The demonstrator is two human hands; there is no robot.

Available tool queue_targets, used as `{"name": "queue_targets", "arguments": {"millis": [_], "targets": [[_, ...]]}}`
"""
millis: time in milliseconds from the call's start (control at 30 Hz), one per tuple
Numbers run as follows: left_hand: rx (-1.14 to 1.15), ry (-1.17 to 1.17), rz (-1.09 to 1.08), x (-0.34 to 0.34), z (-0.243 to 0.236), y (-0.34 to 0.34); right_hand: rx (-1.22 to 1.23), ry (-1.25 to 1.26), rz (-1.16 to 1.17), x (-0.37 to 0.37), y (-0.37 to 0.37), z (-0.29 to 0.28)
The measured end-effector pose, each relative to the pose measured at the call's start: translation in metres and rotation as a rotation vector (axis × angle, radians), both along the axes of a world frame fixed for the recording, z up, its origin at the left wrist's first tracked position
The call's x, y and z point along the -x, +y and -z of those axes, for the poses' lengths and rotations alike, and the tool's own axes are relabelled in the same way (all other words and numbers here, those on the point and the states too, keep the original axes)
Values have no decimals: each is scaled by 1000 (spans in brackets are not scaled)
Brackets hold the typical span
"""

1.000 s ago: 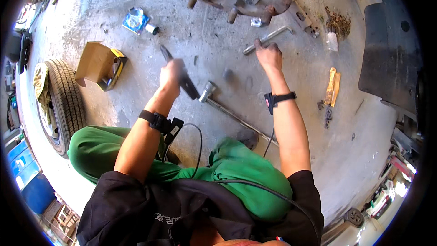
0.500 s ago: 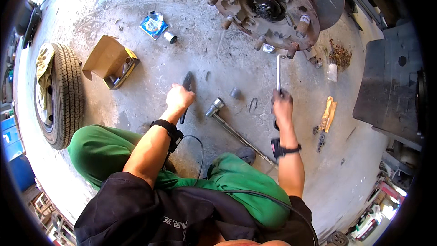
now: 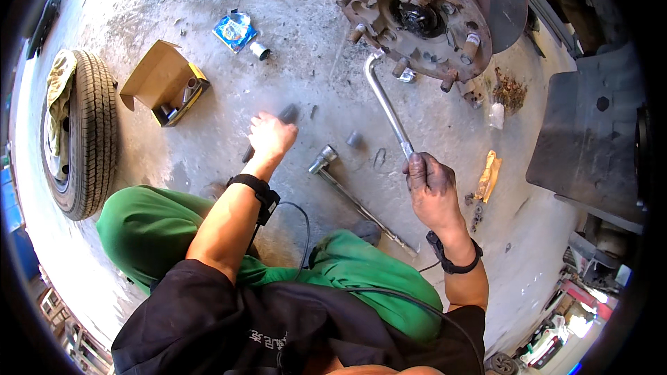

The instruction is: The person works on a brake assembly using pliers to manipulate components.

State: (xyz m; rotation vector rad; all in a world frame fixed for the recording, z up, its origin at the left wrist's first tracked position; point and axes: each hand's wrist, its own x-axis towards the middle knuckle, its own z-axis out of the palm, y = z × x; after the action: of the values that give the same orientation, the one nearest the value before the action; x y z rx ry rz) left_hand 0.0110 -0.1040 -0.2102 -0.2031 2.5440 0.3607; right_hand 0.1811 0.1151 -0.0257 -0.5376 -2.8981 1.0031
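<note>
Grey concrete floor [image 3: 208, 0] carries an open brown cardboard box [image 3: 163, 83] and a blue foil packet [image 3: 235, 29]. Right hand [image 3: 431, 191], fingers clamped on the bent steel wheel wrench [image 3: 385, 101], has now reached the rusty wheel hub [image 3: 417, 14]; left hand [image 3: 271, 135] grips a dark tool [image 3: 285, 114].

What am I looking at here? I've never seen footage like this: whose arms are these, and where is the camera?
A head-worn fisheye camera looks down, so the arms are the wearer's own and straight edges bend. The right hand grips an L-shaped lug wrench whose far end meets the rusty wheel hub. The left hand holds a dark tool near the concrete floor. On the floor lie a long socket bar, an open cardboard box and a tyre.
</note>
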Motion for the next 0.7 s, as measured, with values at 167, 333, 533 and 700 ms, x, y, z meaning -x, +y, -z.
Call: {"name": "queue_targets", "arguments": {"millis": [167, 333, 533, 700], "targets": [[26, 14, 83, -5, 0, 1, 31, -87, -62, -3, -4, -2], [59, 8, 170, -8, -2, 4, -87, 55, -7, 5, -5, -18], [133, 136, 222, -15, 18, 3, -64, -74, -217, -12, -6, -15], [97, 23, 210, -9, 13, 2, -237, 64, 133, 9, 9, -45]]}}
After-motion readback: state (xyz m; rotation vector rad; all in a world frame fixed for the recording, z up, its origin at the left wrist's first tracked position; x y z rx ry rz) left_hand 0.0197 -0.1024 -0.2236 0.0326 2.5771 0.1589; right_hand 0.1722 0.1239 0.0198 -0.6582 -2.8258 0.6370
